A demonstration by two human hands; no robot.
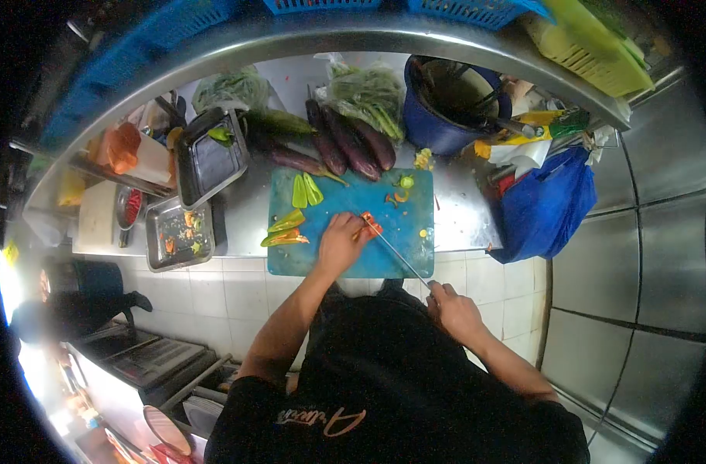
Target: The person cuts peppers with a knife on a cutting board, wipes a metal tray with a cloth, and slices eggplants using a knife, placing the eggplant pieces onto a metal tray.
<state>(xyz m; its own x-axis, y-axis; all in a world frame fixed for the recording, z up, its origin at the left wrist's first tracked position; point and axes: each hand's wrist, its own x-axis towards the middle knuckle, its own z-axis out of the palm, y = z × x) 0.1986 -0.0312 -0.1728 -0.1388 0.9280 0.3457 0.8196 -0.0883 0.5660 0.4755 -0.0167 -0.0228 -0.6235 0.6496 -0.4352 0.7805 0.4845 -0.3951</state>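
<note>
The left hand point(343, 241) pins a red pepper point(374, 224) under its fingers on the blue board point(361, 267), near side; the right hand point(455, 311) grips a knife point(401, 257). The black shirt's point(446, 402) script starts "Ar", remainder unclear.

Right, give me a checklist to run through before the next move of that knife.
1. Knife gripped by its handle in the right hand: ok.
2. Red pepper piece steadied by the left hand: ok.
3. Left fingertips tucked clear of the edge: cannot tell, too small.
4. Green pepper strips away from the blade: ok.
5. Cutting board free of scraps: not ok, orange trimmings lie on it.
</note>
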